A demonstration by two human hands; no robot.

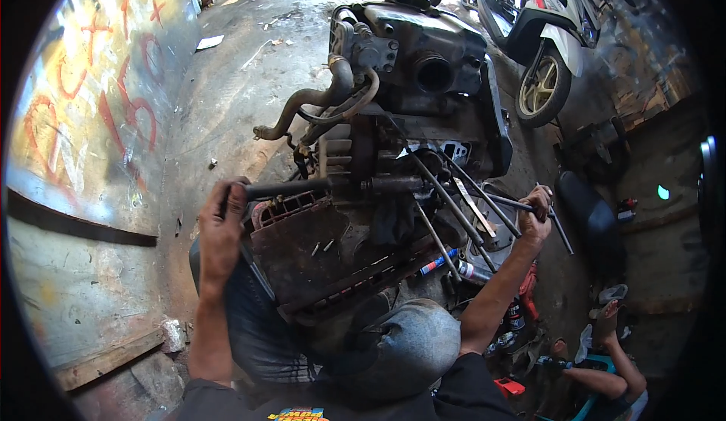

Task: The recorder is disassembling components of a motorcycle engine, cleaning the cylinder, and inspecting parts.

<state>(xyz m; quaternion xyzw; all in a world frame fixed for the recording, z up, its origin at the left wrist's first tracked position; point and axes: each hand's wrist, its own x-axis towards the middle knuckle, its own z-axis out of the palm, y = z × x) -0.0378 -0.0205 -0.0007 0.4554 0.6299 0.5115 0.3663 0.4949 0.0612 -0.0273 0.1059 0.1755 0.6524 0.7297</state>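
My left hand [221, 221] is closed around the end of a dark metal pipe [287, 188]. The pipe runs right to a round steel part [393, 184] at the near side of a small greasy engine [427, 51]. Over on the right, my right hand [536, 215] is wrapped round a long metal rod [508, 202]. Several similar rods [457, 211] fan out from the engine toward me. A bent, rusty tube [295, 111] sticks out at the engine's left. Below the pipe lies a dark, grimy metal block [325, 258] with two small pins on it.
Parked scooters, one with a white front [560, 43], stand at far right. A black seat [594, 213] lies nearer. Spray cans [473, 271] and tools lie near my right arm. Another person's arm [605, 379] shows at lower right. A painted metal wall [91, 103] rises at left.
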